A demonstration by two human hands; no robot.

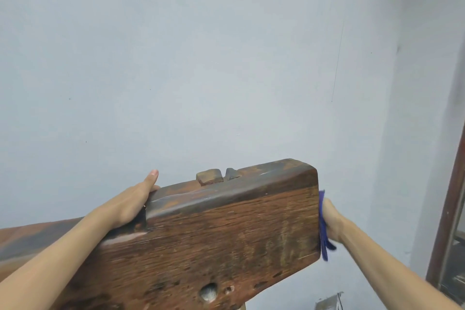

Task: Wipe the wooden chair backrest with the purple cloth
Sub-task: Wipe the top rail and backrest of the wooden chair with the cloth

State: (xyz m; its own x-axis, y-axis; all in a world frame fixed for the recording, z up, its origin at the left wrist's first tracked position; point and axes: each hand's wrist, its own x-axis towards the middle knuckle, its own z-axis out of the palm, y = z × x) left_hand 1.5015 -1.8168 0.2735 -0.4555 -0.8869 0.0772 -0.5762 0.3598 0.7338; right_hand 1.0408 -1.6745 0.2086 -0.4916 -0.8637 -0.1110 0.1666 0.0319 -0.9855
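Observation:
The wooden chair backrest (pixel 226 229) is a thick, dark brown slab with a worn top edge and a small notch, filling the lower middle of the view. My left hand (pixel 133 202) rests flat on its top left edge, fingers extended. My right hand (pixel 331 221) presses the purple cloth (pixel 324 236) against the slab's right end face. Only a thin strip of cloth shows between the hand and the wood, with a bit hanging below.
A pale blue-grey wall (pixel 201 58) fills the background. A dark wooden frame (pixel 450 221) stands at the right edge. A small grey object (pixel 329 302) lies low on the right, below the slab.

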